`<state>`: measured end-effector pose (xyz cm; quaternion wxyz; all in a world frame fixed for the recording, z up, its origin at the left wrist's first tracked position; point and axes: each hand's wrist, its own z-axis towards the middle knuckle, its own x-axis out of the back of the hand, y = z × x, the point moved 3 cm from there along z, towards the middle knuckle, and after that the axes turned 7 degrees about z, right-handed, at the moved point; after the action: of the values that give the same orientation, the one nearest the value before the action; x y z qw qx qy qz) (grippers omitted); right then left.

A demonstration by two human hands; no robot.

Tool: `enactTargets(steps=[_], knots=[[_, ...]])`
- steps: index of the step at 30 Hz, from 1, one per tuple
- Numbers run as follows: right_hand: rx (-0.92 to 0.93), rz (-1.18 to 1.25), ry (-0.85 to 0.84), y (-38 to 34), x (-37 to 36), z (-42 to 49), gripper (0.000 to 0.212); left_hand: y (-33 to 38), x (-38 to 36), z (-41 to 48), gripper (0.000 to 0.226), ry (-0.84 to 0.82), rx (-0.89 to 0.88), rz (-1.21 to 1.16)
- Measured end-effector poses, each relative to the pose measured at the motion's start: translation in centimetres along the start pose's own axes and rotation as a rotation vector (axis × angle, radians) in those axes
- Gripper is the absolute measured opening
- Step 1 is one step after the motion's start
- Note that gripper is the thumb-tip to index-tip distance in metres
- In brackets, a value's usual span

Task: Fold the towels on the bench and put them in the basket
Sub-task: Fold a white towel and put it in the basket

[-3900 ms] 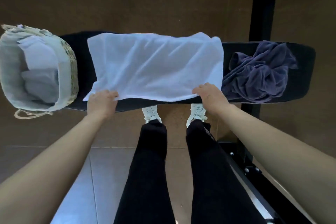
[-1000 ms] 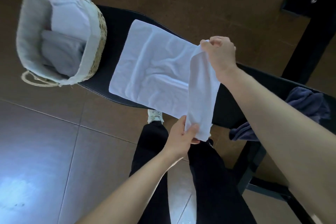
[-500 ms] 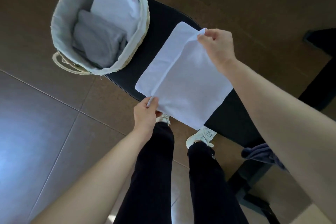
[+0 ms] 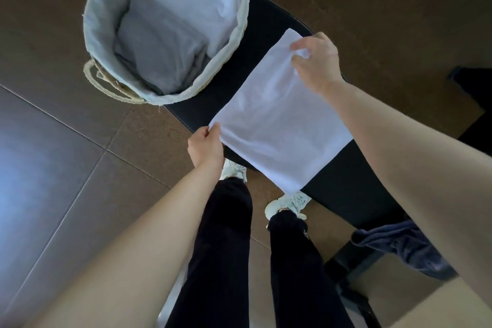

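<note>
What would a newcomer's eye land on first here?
The white towel, folded flat on the black bench, with the left hand pinching its near corner and the right hand its far corner. Next, the basket at the bench's left end, holding a grey and a white folded towel.

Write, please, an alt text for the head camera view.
Both hands pinch corners of a folded white towel on a black bench: left hand near, right hand far. A basket holds folded towels; a dark towel waits.
</note>
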<state>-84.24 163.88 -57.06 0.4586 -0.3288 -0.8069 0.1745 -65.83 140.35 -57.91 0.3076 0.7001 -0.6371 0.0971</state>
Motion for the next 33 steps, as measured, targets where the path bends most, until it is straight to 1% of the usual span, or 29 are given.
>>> enactTargets(steps=[2,5,6,8,10,11,13,15,18,20,22,24,26,28,30,31,33], knots=[[-0.022,0.002,0.067,-0.1,0.4,0.1,0.024,0.2,0.0,0.3,0.042,0.027,-0.034,0.033],[-0.053,-0.02,0.236,0.1,1.0,0.1,0.026,0.5,0.0,0.2,0.041,0.051,-0.076,0.127],[-0.058,-0.029,0.253,0.2,1.1,0.0,0.026,0.6,0.0,0.1,0.04,0.061,-0.089,0.165],[-0.05,-0.032,0.194,0.4,0.9,-0.1,0.027,1.0,0.1,-0.2,0.03,0.094,-0.127,0.266],[-0.002,-0.039,0.112,0.5,0.5,-0.4,0.032,1.2,0.4,-0.3,0.018,0.157,-0.193,0.337],[0.025,-0.054,0.108,0.6,0.4,-0.7,0.036,1.4,0.6,-0.2,0.021,0.193,-0.237,0.348],[0.028,-0.066,0.184,1.0,0.6,-1.9,0.04,1.6,0.8,0.3,0.034,0.232,-0.352,0.387],[-0.024,-0.029,0.304,2.0,0.7,-4.2,0.041,1.9,0.9,0.8,0.04,0.194,-0.459,0.451],[-0.199,0.006,0.444,4.4,0.1,-9.1,0.046,2.7,0.9,1.4,0.042,0.122,-0.531,0.527],[-0.408,0.027,0.496,6.6,-0.7,-12.7,0.052,3.1,1.0,1.7,0.041,0.09,-0.55,0.568],[-0.637,0.082,0.506,9.1,-1.7,-16.2,0.06,3.3,1.0,2.0,0.038,0.058,-0.563,0.598],[-0.806,0.209,0.481,11.1,-3.1,-19.1,0.063,3.3,0.9,2.4,0.029,0.03,-0.555,0.623],[-0.883,0.414,0.474,12.1,-4.6,-20.8,0.057,3.3,0.6,2.4,0.019,0.009,-0.56,0.659],[-0.902,0.554,0.483,12.5,-5.5,-21.2,0.041,3.3,0.3,2.3,0.013,0.01,-0.566,0.678],[-0.883,0.593,0.445,12.6,-5.6,-20.8,0.019,3.3,0.1,2.1,0.016,0.021,-0.547,0.66],[-0.858,0.6,0.435,12.8,-5.4,-20.5,0.012,3.1,0.0,1.9,0.018,0.029,-0.536,0.65],[-0.818,0.613,0.482,13.4,-4.3,-20.3,0.009,2.9,-0.3,1.4,0.021,0.034,-0.535,0.663]])
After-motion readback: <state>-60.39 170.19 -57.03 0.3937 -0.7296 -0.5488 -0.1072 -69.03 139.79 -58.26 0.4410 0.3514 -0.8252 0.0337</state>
